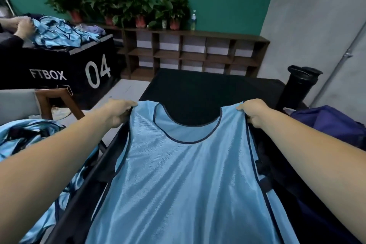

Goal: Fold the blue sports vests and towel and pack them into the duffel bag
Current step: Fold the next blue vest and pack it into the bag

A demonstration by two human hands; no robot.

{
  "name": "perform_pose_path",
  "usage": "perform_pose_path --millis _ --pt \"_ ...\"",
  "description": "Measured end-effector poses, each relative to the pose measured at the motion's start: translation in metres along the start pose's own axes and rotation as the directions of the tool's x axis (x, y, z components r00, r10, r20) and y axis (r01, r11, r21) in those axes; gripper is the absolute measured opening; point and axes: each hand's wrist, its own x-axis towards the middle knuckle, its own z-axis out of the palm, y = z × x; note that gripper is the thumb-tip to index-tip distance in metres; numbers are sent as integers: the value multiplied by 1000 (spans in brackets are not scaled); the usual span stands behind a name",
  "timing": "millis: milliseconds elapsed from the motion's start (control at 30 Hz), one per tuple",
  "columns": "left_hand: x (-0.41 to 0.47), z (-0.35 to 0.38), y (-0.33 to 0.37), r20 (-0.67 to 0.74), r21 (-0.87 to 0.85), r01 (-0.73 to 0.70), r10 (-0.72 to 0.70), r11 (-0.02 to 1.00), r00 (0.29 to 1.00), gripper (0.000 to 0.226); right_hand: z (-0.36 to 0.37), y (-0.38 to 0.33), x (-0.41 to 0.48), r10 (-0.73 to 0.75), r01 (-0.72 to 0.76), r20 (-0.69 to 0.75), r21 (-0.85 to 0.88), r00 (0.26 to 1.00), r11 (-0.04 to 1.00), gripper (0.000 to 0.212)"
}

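Note:
A light blue mesh sports vest (pixel 184 176) with dark trim is spread out flat over a black padded surface (pixel 198 89), neck hole away from me. My left hand (pixel 118 113) pinches its left shoulder strap and my right hand (pixel 255 114) pinches the right one. A heap of more blue vests (pixel 29 144) lies low at my left. A dark purple-blue duffel bag (pixel 332 125) sits at the right edge. No towel is in view.
Another person's hands (pixel 21 25) handle blue vests on a black box marked FTBOX 04 (pixel 59 69) at far left. A black tube (pixel 299 87) stands at the right, a wooden shelf (pixel 188 53) with potted plants along the green wall, a wooden stool (pixel 57 103) at left.

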Motion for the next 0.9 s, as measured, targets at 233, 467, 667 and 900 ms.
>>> perform_pose_path --millis 233,467,667,900 --pt "18 7 8 64 86 -16 10 996 998 25 1 -8 -14 94 -70 116 -199 989 977 12" --pt "33 29 14 -87 5 -124 124 992 988 23 -6 -11 1 -23 16 -35 -211 999 977 21" --pt "37 27 16 80 190 -75 61 979 995 29 -11 -14 7 31 -24 31 -211 999 977 13" --pt "46 35 16 -36 32 -109 111 993 993 31 -10 -13 15 59 -38 79 -246 995 969 8"
